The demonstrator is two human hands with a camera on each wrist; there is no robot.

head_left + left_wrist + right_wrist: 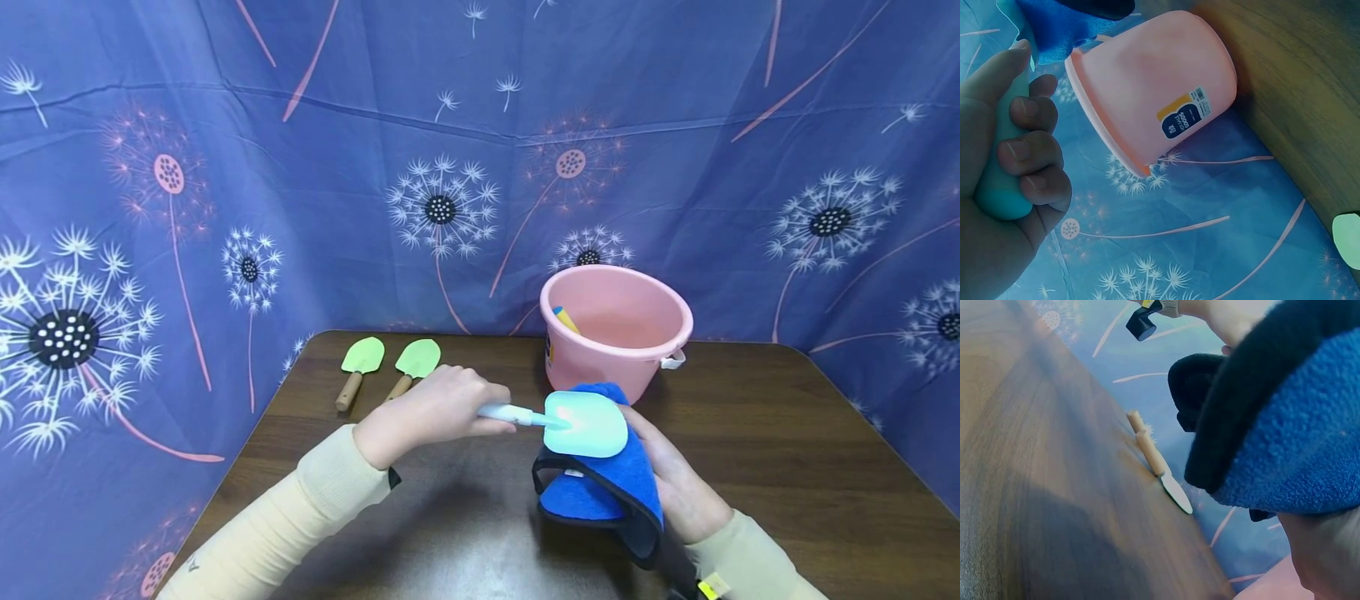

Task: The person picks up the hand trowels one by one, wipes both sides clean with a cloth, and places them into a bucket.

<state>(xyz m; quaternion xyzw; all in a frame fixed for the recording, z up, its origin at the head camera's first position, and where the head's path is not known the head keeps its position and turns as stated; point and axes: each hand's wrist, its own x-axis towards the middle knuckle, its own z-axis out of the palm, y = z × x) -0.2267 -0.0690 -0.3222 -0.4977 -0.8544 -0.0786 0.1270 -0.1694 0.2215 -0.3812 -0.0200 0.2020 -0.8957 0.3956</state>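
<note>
My left hand [438,408] grips the handle of a light blue toy shovel [585,427], its blade held level toward the right. In the left wrist view, fingers curl round the pale handle [1002,150]. Against the blade's underside lies a fuzzy blue cloth [626,483] with black edging and a black band that makes a loop. My right hand [678,479] holds this cloth from its right side, with most fingers hidden behind it. Up close in the right wrist view, the cloth [1297,437] covers much of that hand.
Behind the cloth stands a pink bucket [558,350] with a yellow and blue thing [566,319] inside. Two small trowels with wooden handles lie at the back left: one green trowel [363,357] and another green trowel [418,358], partly behind my left hand. A patterned blue curtain [337,208] hangs beyond the wooden table [787,442].
</note>
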